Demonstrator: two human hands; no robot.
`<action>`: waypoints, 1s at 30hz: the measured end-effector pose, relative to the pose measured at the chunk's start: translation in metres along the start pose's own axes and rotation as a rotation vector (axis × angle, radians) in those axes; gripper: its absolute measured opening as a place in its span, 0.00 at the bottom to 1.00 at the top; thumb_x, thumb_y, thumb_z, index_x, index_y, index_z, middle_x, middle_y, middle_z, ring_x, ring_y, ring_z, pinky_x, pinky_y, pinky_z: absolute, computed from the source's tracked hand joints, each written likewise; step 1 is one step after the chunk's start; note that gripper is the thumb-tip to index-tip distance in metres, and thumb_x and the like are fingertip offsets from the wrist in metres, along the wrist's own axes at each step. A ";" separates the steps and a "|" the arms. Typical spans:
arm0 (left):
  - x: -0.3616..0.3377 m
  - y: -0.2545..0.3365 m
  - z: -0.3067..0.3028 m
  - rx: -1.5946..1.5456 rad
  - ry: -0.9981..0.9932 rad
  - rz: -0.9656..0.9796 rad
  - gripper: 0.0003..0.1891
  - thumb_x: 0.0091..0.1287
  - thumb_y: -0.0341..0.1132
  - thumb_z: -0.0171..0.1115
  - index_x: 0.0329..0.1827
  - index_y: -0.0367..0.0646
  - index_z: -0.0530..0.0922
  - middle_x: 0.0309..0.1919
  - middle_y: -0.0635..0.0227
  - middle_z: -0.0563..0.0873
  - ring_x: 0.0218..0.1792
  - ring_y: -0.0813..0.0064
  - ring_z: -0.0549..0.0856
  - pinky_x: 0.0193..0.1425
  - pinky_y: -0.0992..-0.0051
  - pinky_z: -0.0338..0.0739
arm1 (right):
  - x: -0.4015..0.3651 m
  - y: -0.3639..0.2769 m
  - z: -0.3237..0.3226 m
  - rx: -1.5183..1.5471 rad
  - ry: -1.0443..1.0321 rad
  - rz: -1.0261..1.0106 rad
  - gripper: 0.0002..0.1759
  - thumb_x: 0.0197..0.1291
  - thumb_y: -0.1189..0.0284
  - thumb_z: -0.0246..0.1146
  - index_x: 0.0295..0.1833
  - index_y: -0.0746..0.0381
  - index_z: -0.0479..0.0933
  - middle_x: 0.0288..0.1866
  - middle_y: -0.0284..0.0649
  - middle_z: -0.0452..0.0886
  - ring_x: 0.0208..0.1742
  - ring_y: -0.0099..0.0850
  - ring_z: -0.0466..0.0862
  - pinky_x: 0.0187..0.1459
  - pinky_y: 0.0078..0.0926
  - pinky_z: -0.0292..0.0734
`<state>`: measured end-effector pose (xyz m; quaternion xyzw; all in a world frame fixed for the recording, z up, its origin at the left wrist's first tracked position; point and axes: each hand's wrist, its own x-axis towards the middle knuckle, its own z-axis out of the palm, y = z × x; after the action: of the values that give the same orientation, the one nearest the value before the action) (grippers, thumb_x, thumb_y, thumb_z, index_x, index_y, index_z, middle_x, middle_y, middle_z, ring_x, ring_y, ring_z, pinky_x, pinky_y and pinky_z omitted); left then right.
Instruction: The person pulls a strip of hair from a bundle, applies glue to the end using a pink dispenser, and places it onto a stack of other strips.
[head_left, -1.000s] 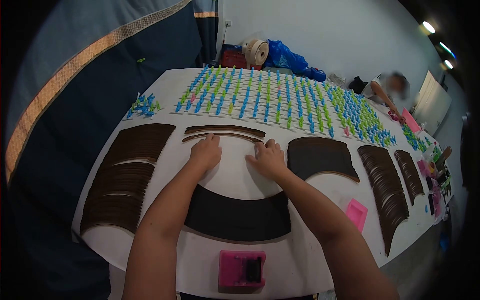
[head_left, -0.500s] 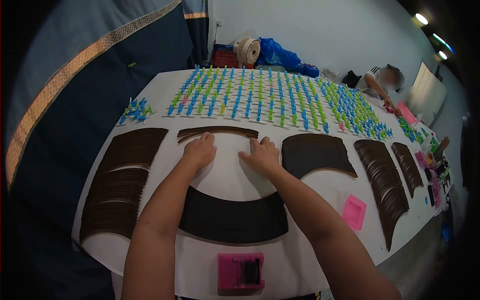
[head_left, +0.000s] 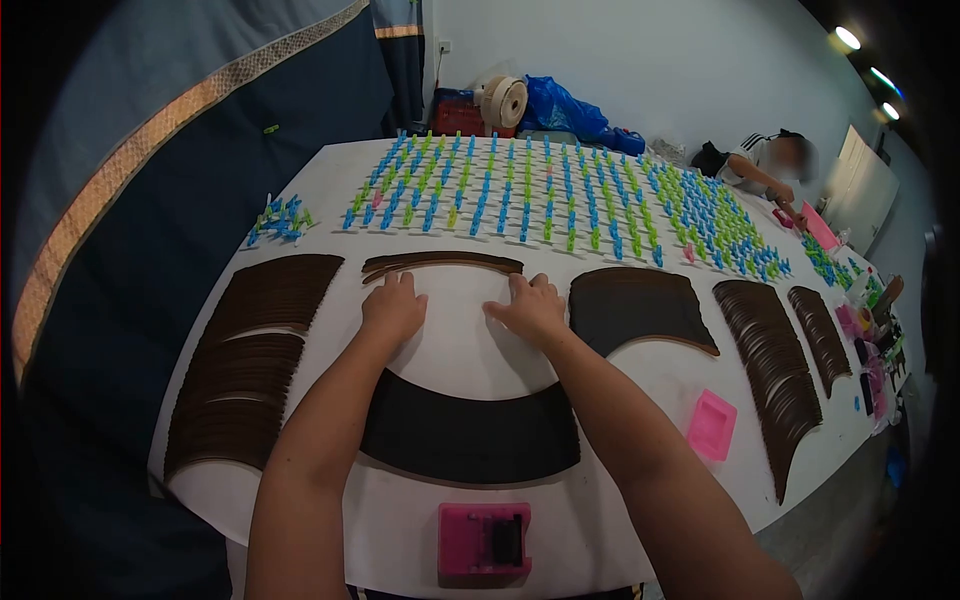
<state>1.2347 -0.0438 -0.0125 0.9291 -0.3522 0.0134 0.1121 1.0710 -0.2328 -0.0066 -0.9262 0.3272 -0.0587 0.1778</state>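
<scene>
A thin stack of curved dark brown strips (head_left: 440, 260) lies on the white table near the rows of pegs. My left hand (head_left: 394, 307) rests by the stack's near edge toward its left end, fingers stretched forward with the tips at the strips. At the right end, the fingertips of my right hand (head_left: 530, 305) are close to the strip edge, its thumb spread inward. Between my forearms and nearer to me lies a wide black curved piece (head_left: 470, 435) with a brown lower edge. Another dark curved stack (head_left: 640, 310) sits just right of my right hand.
Fanned brown strips (head_left: 235, 370) lie at left, with more fanned strips (head_left: 765, 350) at right. Many blue and green clothespins (head_left: 500, 190) stand in rows behind. A pink tray (head_left: 712, 425) and a pink holder with a black block (head_left: 485, 540) are nearer. A person (head_left: 765, 170) works at far right.
My left hand has shifted slightly left and back along the strips' near edge. My right hand stays by the right end. The whole view has moved a little.
</scene>
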 end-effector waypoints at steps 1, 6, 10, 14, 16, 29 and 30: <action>-0.003 -0.002 -0.002 0.007 -0.005 -0.051 0.28 0.77 0.50 0.65 0.70 0.38 0.78 0.71 0.46 0.79 0.63 0.44 0.87 0.64 0.48 0.85 | 0.001 0.001 0.001 0.006 0.013 -0.001 0.44 0.63 0.39 0.70 0.75 0.57 0.78 0.70 0.53 0.77 0.75 0.51 0.76 0.73 0.52 0.70; -0.006 -0.012 0.000 0.040 0.030 -0.118 0.33 0.77 0.54 0.65 0.74 0.37 0.76 0.71 0.44 0.79 0.63 0.44 0.87 0.64 0.50 0.85 | 0.002 0.002 0.001 -0.001 0.006 -0.003 0.45 0.63 0.38 0.70 0.76 0.57 0.78 0.71 0.53 0.77 0.74 0.51 0.77 0.72 0.52 0.71; -0.005 -0.009 0.000 0.038 0.011 -0.168 0.37 0.77 0.57 0.64 0.79 0.38 0.72 0.75 0.43 0.75 0.66 0.45 0.86 0.68 0.51 0.84 | 0.001 0.003 0.001 -0.015 0.022 -0.008 0.46 0.63 0.36 0.69 0.78 0.55 0.77 0.71 0.53 0.77 0.74 0.51 0.77 0.72 0.50 0.72; -0.002 -0.012 0.001 0.015 -0.004 -0.191 0.39 0.76 0.58 0.63 0.81 0.38 0.70 0.78 0.42 0.72 0.69 0.44 0.84 0.70 0.51 0.83 | 0.002 0.001 -0.004 -0.056 -0.051 0.027 0.51 0.64 0.33 0.68 0.84 0.52 0.71 0.75 0.52 0.75 0.78 0.49 0.75 0.74 0.47 0.70; -0.001 -0.011 -0.002 -0.013 -0.040 -0.213 0.42 0.76 0.58 0.63 0.83 0.38 0.67 0.80 0.42 0.70 0.71 0.45 0.83 0.72 0.51 0.82 | 0.002 0.001 -0.004 -0.051 -0.043 0.019 0.51 0.64 0.33 0.68 0.84 0.52 0.71 0.75 0.52 0.75 0.78 0.49 0.76 0.75 0.47 0.71; 0.008 -0.014 -0.010 -0.046 -0.162 -0.261 0.51 0.72 0.61 0.63 0.91 0.40 0.56 0.88 0.42 0.57 0.78 0.45 0.78 0.77 0.55 0.79 | 0.001 0.014 -0.005 -0.035 -0.082 -0.026 0.49 0.63 0.39 0.71 0.79 0.61 0.74 0.75 0.54 0.74 0.74 0.52 0.77 0.72 0.51 0.73; 0.008 -0.013 -0.011 -0.050 -0.168 -0.269 0.52 0.72 0.62 0.63 0.91 0.41 0.56 0.89 0.43 0.56 0.79 0.45 0.77 0.78 0.55 0.78 | -0.006 0.017 -0.007 0.017 -0.073 -0.080 0.47 0.63 0.43 0.73 0.78 0.63 0.74 0.74 0.55 0.74 0.71 0.52 0.79 0.71 0.50 0.76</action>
<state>1.2501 -0.0368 -0.0034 0.9626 -0.2329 -0.0884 0.1061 1.0547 -0.2432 -0.0065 -0.9386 0.2824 -0.0346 0.1951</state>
